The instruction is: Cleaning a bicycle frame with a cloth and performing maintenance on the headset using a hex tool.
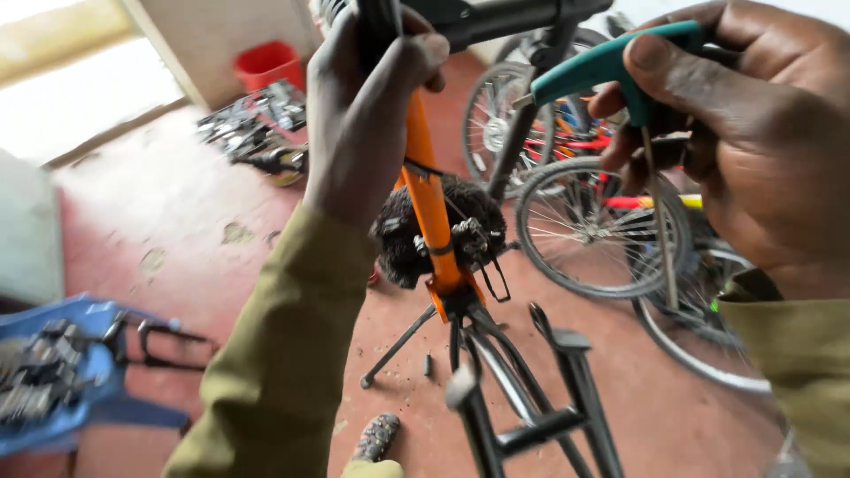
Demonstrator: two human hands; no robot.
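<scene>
Your left hand [367, 106] is raised at the top of the view, fingers wrapped shut around the black handlebar grip [350, 13] of an orange-framed bicycle [429, 204]. Your right hand [744, 142] — just to its right, equally near the bar — closes on a teal T-handle hex key [602, 66]; the handle points left toward the stem, its thin shaft hanging down. Other bicycle wheels [593, 226] stand behind on the red floor [177, 230].
</scene>
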